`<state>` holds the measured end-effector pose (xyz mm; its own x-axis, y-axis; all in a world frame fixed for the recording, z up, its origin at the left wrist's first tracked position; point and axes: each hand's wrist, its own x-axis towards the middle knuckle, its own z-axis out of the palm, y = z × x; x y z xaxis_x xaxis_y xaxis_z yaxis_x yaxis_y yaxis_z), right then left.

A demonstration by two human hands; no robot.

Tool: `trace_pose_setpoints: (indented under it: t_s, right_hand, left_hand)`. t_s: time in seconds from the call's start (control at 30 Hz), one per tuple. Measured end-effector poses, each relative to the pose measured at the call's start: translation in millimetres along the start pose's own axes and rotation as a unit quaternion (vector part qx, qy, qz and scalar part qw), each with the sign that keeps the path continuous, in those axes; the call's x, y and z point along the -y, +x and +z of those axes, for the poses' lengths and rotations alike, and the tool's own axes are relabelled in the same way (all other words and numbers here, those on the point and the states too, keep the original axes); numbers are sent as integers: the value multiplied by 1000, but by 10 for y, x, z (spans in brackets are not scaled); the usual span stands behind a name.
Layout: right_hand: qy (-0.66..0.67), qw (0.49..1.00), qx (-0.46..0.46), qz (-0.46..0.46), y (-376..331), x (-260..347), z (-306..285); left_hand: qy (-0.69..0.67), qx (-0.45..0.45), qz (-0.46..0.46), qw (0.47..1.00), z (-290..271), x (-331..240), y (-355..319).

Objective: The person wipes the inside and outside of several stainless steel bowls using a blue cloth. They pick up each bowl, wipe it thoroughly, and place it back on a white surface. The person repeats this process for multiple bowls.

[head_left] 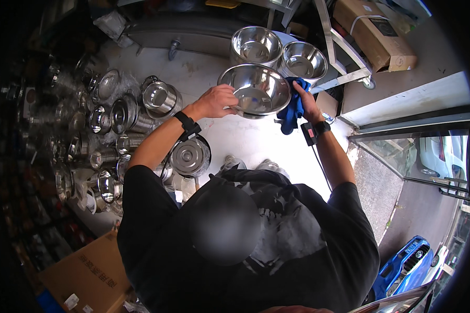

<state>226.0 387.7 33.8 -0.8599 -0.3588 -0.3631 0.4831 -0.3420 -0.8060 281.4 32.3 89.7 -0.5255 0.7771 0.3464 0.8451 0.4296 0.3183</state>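
Observation:
A shiny steel bowl (260,89) is held up in front of me, tilted slightly so that its inside shows. My left hand (219,101) grips its rim on the left, fingers closed over the edge. On the right, my right hand (309,103) is closed round a crumpled blue cloth (291,113), which lies against the bowl's outer side. Part of that hand is hidden behind the cloth. Just beyond the bowl stand two round steel pots, one (255,48) at the left and another (304,60) at the right.
Many steel pots and lids crowd the floor at left, including a lidded pot (190,156) near my left forearm. A metal-framed rack (344,52) and a cardboard box (376,34) stand at far right. Another cardboard box (91,274) lies lower left. Glass panels (386,151) border the right.

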Motion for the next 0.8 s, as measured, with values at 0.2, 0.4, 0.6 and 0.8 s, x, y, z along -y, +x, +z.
trace_pose_setpoints:
  t_s: [0.2, 0.4, 0.6, 0.8]
  right_hand:
    - [-137, 942, -146, -268, 21, 46, 333]
    - [-473, 758, -172, -414, -252, 43, 915]
    - [-418, 789, -159, -421, -157, -144, 967]
    - [-331, 798, -188, -467, -6, -64, 853]
  left_hand:
    - [-38, -128, -247, 960, 243, -212, 361]
    - [-14, -183, -389, 903, 337, -300, 830]
    - [4, -200, -374, 906, 325, -294, 1046]
    - [27, -198, -338, 920, 303, -457, 947]
